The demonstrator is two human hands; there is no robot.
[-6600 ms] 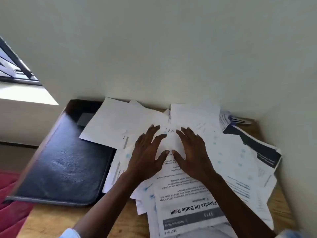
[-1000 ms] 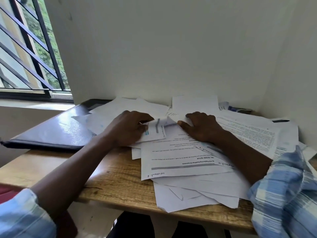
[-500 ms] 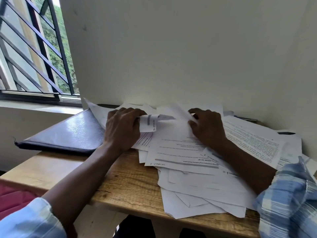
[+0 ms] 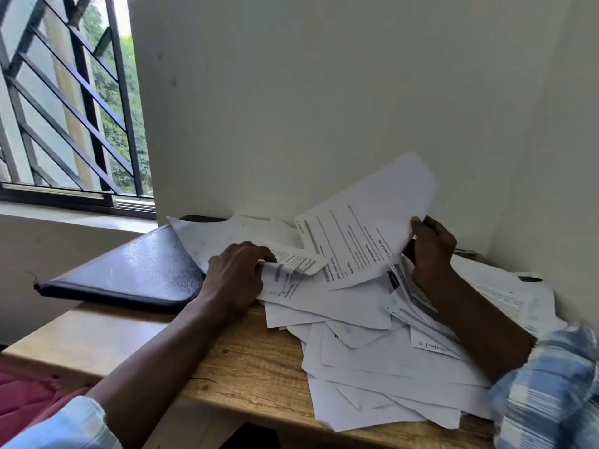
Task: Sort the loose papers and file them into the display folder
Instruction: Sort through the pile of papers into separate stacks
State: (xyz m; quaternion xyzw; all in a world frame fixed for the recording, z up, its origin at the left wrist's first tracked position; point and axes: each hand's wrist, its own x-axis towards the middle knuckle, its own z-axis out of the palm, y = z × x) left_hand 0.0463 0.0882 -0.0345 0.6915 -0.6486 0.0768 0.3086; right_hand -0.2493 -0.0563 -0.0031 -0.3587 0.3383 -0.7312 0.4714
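Black display folder (image 4: 129,270) closed, flat on wooden surface (image 4: 227,361). Loose papers (image 4: 372,367) heaped just right of folder, far sheets overlapping its right edge. Left hand (image 4: 236,277) beside folder's right edge, fingers (image 4: 256,251) curled, pinching turned-up sheet edges in heap. Right hand (image 4: 431,251) well right of folder, fingers curled round edge of printed sheet (image 4: 366,222), held tilted above heap.
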